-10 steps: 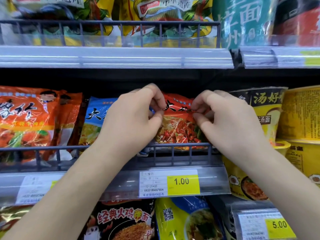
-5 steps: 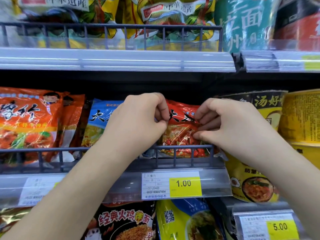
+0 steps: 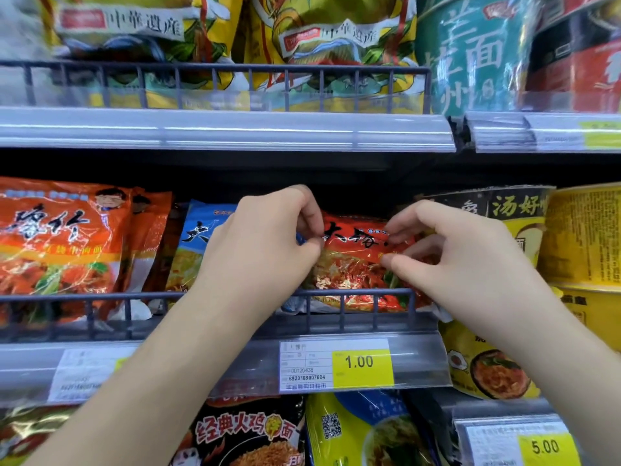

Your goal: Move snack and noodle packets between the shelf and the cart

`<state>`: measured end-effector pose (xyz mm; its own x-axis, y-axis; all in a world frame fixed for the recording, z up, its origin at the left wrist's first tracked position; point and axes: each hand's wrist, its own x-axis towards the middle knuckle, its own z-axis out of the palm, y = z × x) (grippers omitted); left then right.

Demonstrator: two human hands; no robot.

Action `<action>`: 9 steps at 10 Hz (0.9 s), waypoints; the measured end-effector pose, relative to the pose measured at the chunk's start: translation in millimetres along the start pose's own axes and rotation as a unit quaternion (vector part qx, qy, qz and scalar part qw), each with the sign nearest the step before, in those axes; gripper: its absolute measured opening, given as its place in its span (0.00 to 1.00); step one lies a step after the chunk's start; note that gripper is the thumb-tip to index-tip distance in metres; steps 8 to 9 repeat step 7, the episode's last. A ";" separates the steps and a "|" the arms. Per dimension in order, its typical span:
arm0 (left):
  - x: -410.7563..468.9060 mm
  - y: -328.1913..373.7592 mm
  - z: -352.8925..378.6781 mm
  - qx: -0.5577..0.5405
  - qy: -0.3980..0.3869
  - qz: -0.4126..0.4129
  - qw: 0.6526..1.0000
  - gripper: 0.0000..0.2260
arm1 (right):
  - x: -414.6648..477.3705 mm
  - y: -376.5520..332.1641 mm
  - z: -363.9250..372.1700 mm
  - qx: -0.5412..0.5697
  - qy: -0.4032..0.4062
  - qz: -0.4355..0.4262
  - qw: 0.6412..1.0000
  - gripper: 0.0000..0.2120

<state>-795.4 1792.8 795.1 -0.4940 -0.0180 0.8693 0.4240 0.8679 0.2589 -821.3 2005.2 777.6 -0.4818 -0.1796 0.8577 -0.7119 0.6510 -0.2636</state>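
Note:
A small red noodle packet (image 3: 356, 264) stands on the middle shelf behind the grey wire rail (image 3: 369, 292). My left hand (image 3: 262, 250) pinches its upper left edge between thumb and curled fingers. My right hand (image 3: 447, 260) pinches its right side with curled fingers. A blue noodle packet (image 3: 198, 243) stands just left of it, partly hidden by my left hand. The cart is out of view.
Orange noodle packets (image 3: 60, 243) fill the shelf's left part. Yellow noodle bowls (image 3: 581, 237) stand at the right. Yellow packets (image 3: 319, 45) and a teal cup (image 3: 470, 52) sit on the upper shelf. Black and yellow packets (image 3: 255, 435) lie below the 1.00 price tag (image 3: 336, 364).
Both hands stay on the red packet and have shifted a little lower on it. The view has tilted slightly, so the shelves sit lower in the frame.

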 end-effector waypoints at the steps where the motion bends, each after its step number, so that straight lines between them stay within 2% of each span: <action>1: -3.0 -1.0 -2.1 -0.009 -0.010 0.007 1.000 0.09 | -0.5 -2.8 0.8 -0.005 0.004 -0.010 1.000 0.12; 2: -8.3 -1.7 -4.4 -0.023 -0.018 0.022 0.999 0.09 | -3.2 -7.5 2.4 0.013 0.013 -0.029 0.999 0.11; 4: -20.1 -3.6 -14.7 -0.056 0.027 0.060 0.996 0.07 | -3.2 -16.0 17.8 0.081 0.038 -0.068 0.994 0.08; 6: -33.6 -10.1 -33.0 -0.026 0.085 0.082 0.993 0.03 | -2.2 -25.5 34.3 0.126 0.055 -0.103 0.985 0.07; 7: -44.8 -14.4 -49.2 -0.036 0.104 0.068 0.992 0.05 | -1.0 -37.6 37.5 0.178 0.049 -0.117 0.976 0.06; 9: -44.8 -14.4 -49.2 -0.036 0.104 0.068 0.992 0.05 | -1.0 -37.6 37.5 0.178 0.049 -0.117 0.976 0.06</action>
